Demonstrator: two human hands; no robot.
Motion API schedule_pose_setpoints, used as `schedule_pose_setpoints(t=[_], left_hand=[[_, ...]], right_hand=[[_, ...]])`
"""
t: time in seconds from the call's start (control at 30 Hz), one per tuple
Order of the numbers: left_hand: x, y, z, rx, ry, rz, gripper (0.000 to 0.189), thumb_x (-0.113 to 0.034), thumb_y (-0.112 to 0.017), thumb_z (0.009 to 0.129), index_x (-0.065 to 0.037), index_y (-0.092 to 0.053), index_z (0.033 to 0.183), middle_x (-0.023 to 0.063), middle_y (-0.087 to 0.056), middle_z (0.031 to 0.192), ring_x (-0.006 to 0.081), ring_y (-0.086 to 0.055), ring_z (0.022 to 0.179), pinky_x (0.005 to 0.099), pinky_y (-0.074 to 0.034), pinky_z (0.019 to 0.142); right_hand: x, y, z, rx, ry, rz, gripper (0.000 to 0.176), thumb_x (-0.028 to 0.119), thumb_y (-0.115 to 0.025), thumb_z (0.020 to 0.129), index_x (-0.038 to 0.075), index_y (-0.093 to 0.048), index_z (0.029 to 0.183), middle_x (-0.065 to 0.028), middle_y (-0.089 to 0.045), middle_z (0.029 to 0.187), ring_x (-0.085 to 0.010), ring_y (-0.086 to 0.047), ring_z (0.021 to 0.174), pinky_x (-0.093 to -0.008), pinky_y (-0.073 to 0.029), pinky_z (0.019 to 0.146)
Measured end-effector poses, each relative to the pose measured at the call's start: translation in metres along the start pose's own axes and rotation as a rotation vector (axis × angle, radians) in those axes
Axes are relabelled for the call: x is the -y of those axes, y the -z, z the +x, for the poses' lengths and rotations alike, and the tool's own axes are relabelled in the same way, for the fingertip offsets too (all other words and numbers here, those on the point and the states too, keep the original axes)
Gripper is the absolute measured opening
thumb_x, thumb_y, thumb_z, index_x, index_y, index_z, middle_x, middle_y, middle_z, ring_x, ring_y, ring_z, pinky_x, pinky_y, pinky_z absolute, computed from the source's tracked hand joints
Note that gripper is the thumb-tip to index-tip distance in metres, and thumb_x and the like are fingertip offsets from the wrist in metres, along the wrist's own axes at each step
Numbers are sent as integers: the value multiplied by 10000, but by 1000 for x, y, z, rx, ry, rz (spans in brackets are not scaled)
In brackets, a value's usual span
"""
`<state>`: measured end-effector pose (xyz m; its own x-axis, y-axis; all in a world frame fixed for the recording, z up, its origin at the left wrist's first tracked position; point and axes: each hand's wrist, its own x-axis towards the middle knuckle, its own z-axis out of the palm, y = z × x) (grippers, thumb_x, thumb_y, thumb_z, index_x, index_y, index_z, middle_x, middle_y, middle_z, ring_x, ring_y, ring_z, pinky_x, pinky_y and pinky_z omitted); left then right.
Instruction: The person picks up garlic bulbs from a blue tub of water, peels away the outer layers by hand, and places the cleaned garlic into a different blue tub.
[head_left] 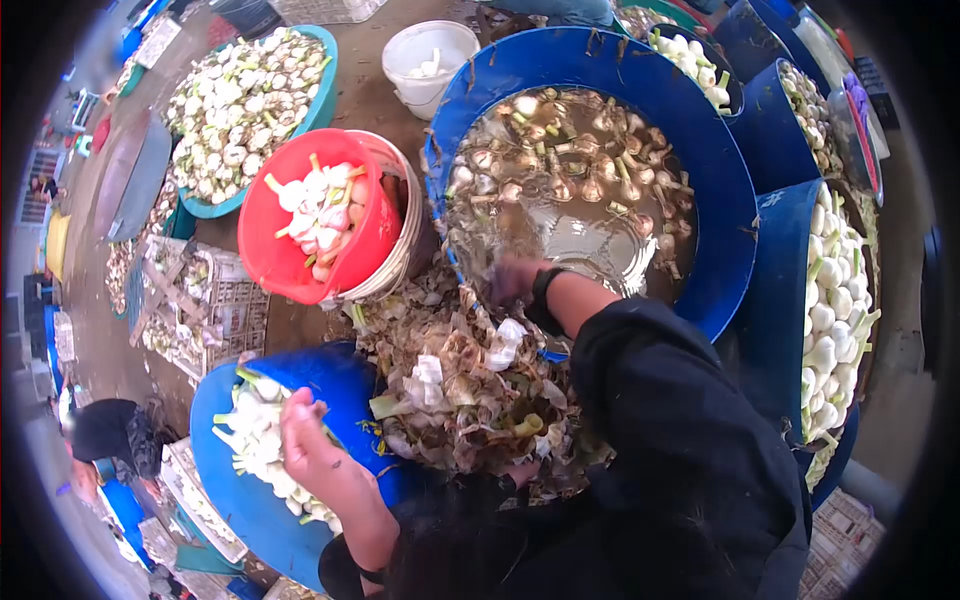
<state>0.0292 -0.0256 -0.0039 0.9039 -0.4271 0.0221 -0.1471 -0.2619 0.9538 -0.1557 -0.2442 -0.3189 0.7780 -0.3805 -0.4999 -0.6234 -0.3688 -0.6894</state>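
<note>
My left hand [325,455] is raised over a blue tub [205,420] of peeled white garlic bulbs [265,440]. Its fingers are curled together, and whatever may lie between them is hidden. At the near left rim of a large blue tub [735,210], my right hand [515,280] is smeared by motion, so its fingers cannot be made out. Brown water in that tub holds many unpeeled garlic bulbs [590,185], stems still on. A heap of garlic skins and leaves [460,385] lies between my two hands, just below the right one.
A red basin [262,245] of pinkish garlic rests on a white bucket [410,225]. Behind are a small white bucket [405,60] and a teal tub [325,90] heaped with garlic. A tilted blue tub [770,290] of white bulbs stands right. Another person [110,435] bends at far left.
</note>
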Motion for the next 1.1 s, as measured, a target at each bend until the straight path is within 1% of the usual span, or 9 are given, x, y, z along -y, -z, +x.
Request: schedule_pose_setpoints(t=[0.2,0.3,0.4,0.5,0.57,0.7,0.8,0.93,1.1], left_hand=[[25,-19,10,160,290,-144,152,-132,-531,855,5,-572,907,75,-581,925,119,-529,833,230,-415,720],[23,-29,2,289,253,-46,164,-134,-536,851,6,-572,928,65,-582,915,109,-533,824,221,-416,706],[22,-42,-13,566,190,55,243,-108,-560,835,-7,-520,1053,27,-559,847,67,-495,697,212,-421,644],[17,-51,-38,856,218,48,573,-233,-592,838,-24,-307,1289,96,-524,1023,98,-523,796,233,-445,680],[5,-48,-49,966,357,-194,600,-230,-610,827,-9,-291,1285,100,-490,1091,111,-520,850,243,-455,718],[4,-33,-41,554,372,-205,398,-141,-642,789,20,-459,1104,76,-567,962,98,-541,820,232,-453,711],[7,-16,-34,446,469,-224,371,-121,-673,750,44,-505,1037,63,-594,902,98,-549,793,242,-454,718],[13,-7,-36,447,125,-26,422,-141,-700,710,60,-515,1032,76,-598,908,113,-550,793,244,-452,725],[15,-7,-31,426,358,-172,396,-150,-682,720,43,-525,1028,65,-597,855,96,-543,722,228,-450,645]], right_hand=[[8,-18,-70,581,-469,467,416,296,-629,717,90,-556,1071,-48,-604,935,-194,-560,742,-338,-456,636],[2,-8,-115,445,-293,628,528,152,-659,658,95,-501,1159,-73,-568,1007,-187,-525,892,-320,-447,761],[89,62,-161,227,-109,568,622,38,-628,655,84,-419,1239,-85,-499,1155,-187,-472,1025,-302,-395,869],[171,93,-193,-161,290,400,841,-82,-566,624,87,-218,1371,-141,-370,1327,-230,-386,1198,-315,-308,981],[209,82,-197,-266,484,336,837,-26,-581,697,63,-115,1387,-240,-333,1324,-315,-371,1211,-358,-342,954],[258,31,-185,-514,387,308,546,38,-566,751,19,-368,1260,-240,-552,1016,-383,-551,902,-396,-463,762],[282,10,-186,-557,299,111,187,149,-552,771,21,-522,903,-175,-589,754,-358,-569,729,-424,-459,611],[288,-7,-185,-525,259,-83,171,199,-582,760,38,-538,796,-146,-567,673,-339,-564,660,-414,-452,571],[281,-12,-168,-690,182,-59,186,201,-568,778,18,-560,745,-100,-577,643,-264,-572,586,-376,-443,548]])
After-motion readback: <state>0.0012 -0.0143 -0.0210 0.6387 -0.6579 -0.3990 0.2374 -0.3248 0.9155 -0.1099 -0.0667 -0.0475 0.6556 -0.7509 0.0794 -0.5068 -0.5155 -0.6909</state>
